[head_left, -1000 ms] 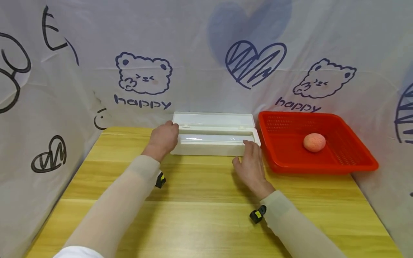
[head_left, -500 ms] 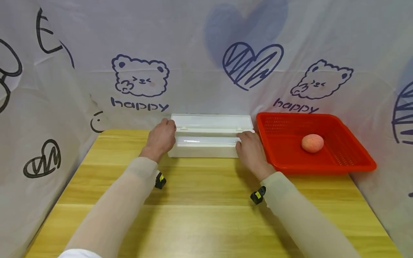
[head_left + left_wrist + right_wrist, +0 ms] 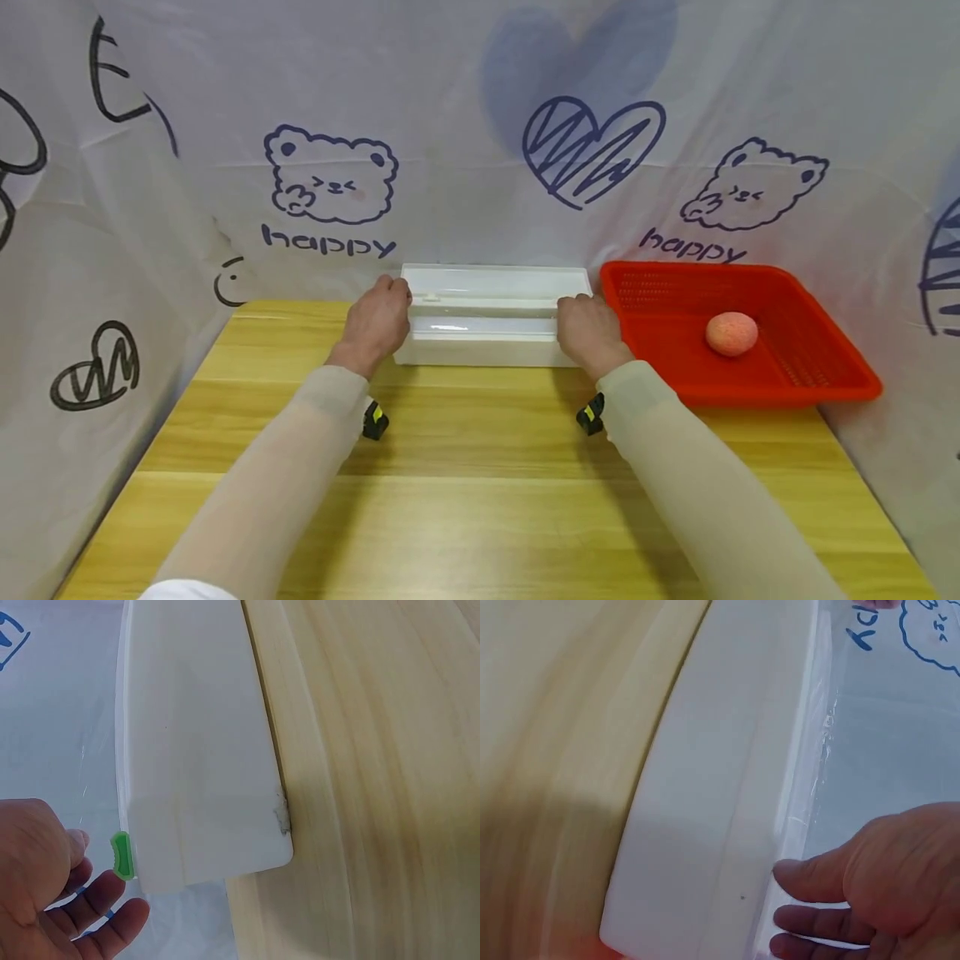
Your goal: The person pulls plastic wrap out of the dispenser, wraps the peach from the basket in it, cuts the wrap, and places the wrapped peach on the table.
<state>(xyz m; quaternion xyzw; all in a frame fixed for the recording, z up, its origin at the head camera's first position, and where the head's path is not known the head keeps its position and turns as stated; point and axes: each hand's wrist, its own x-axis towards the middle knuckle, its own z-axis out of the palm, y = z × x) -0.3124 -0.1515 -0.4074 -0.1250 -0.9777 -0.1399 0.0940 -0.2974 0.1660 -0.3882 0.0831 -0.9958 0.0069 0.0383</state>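
White box (image 3: 480,351), lid (image 3: 495,279) tipped back, on the counter (image 3: 480,500) just beside the red basket (image 3: 720,392). At the end farther from the basket, left hand (image 3: 377,322), fingers bent near a green tab (image 3: 123,856); at the end nearer it, right hand (image 3: 591,332), thumb tip at the edge. For both, pinching or only touching: impossible to tell.

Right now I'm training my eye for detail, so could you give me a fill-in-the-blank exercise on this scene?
In the head view, the red basket is to the ____ of the white box.
In the left wrist view, the small piece near the left hand is coloured ____.
The word under each bear drawn on the backdrop is ____.

Missing words: right; green; happy.
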